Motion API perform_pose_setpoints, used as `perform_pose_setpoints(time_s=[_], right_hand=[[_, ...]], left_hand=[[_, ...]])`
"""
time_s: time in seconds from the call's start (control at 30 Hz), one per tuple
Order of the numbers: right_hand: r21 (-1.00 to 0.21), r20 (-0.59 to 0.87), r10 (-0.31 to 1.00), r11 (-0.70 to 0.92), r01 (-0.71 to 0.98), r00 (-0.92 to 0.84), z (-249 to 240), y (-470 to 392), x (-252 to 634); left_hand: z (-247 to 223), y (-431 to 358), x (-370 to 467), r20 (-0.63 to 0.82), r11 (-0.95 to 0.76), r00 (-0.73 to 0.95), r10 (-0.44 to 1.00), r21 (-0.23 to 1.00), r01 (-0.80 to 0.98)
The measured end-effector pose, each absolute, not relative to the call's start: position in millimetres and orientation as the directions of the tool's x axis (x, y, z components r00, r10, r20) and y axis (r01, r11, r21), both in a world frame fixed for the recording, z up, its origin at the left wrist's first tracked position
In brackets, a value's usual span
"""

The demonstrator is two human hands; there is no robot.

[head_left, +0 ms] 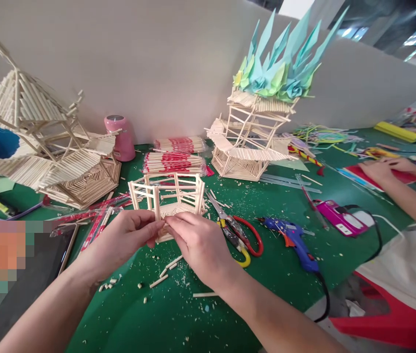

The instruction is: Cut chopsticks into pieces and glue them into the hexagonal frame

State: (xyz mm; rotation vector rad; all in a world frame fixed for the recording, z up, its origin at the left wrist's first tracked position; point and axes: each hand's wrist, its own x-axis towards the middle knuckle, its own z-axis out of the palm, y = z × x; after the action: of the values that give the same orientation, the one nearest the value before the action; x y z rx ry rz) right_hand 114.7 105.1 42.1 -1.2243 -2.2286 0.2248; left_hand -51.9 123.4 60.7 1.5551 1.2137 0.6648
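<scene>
Unlabelled stick frame between both hands' fingers

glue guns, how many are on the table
2. A blue glue gun lies right of the scissors, and a pink glue gun lies further right, near the other person's arm. More may be hidden among the clutter.

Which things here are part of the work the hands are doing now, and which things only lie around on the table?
In use:
- left hand and right hand, fingertips meeting at the small stick frame
- cut stick bits below the hands

Lying about:
- scissors
- blue glue gun
- pink glue gun
- chopstick packs
- finished stick models
- pink cup
</scene>
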Motion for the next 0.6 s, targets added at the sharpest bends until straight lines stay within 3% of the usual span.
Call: perform_pose_setpoints(time_s=[0.37,0.6], right_hand=[[-0.241,0.383,0.737,0.662,0.71,-0.557,58.3,118.1,117.8],[-0.28,0.454,0.722,0.672,0.686,-0.521,57.3,118.9,116.7]], left_hand=[[65.5,127.2,-54.2,-0.2,0.033,0.275,0.94,0.858,0.513],[65.6,127.3,-51.9,-0.161,0.013,0.275,0.948,0.881,0.473]])
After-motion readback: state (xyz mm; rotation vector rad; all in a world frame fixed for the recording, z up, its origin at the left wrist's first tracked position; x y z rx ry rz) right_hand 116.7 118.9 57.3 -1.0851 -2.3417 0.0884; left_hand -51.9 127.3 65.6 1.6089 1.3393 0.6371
